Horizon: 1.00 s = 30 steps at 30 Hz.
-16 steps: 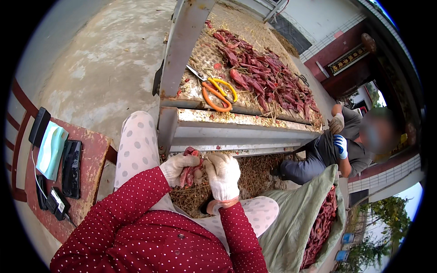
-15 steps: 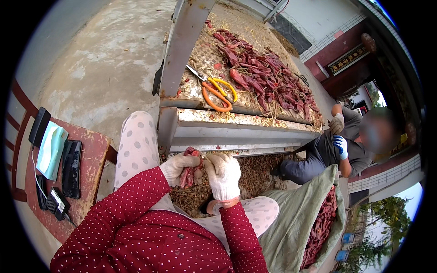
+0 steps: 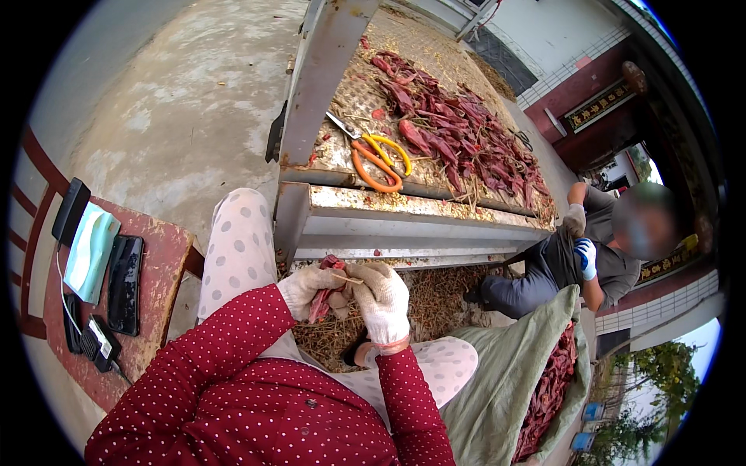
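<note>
My left hand (image 3: 306, 290), in a pale knit glove, is closed round a few dried red chili peppers (image 3: 332, 264). My right hand (image 3: 381, 298), gloved the same way, pinches a thin pale stem (image 3: 343, 278) that runs toward the peppers. Both hands meet over my lap, just in front of the metal bed's edge (image 3: 435, 211); part of the peppers is hidden behind the gloves. On the bed lie scissors (image 3: 376, 161) with one orange and one yellow handle, and beyond them a heap of dried red chili peppers (image 3: 466, 128).
A green sack (image 3: 497, 365) of dried chilies stands at my right. Beyond it sits a person (image 3: 583, 241) wearing gloves. A worn red chair (image 3: 151, 287) at left holds a mask (image 3: 92, 256), a phone (image 3: 124, 286) and small black devices. Stalks litter the ground (image 3: 435, 299) below.
My right hand has come slightly closer to my left and turned, and the pale stem now shows at its fingertips. My left hand still holds the peppers.
</note>
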Motion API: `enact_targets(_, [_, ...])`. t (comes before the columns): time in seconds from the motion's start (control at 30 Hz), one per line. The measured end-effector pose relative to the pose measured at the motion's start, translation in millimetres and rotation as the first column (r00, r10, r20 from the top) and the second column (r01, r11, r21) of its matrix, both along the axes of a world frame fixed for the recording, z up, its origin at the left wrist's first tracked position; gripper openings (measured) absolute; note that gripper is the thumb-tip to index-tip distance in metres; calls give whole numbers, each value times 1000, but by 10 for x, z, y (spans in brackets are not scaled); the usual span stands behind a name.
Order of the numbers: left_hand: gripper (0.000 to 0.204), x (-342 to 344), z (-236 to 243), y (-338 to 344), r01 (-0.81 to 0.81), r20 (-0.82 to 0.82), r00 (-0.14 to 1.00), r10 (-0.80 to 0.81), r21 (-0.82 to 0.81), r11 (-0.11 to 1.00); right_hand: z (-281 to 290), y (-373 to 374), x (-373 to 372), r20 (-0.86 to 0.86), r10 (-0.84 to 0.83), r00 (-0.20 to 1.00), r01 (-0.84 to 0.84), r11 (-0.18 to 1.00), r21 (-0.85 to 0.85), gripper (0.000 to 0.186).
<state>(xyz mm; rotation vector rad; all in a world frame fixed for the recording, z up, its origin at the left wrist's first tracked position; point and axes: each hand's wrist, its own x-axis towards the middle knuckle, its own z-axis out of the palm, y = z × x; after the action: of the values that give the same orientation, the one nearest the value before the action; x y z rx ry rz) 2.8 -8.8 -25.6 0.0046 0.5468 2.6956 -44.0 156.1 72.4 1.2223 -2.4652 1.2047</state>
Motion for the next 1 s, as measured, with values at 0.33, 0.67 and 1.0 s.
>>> enact_targets(0.33, [16,-14,60,-31,47,-74,996,-53,-83,995,30,-107,172,511,-139,848,224,968,-109,19])
enact_targets(0.67, [23,16,79,9,-51,50,997,58,-118,992,-94,-130,110,914,55,401,429,870,-241,20])
enact_targets(1.0, [26,-11,28,22,0,-32,999,1,24,1000,-114,237,-119,837,-44,545,392,896,-208,24])
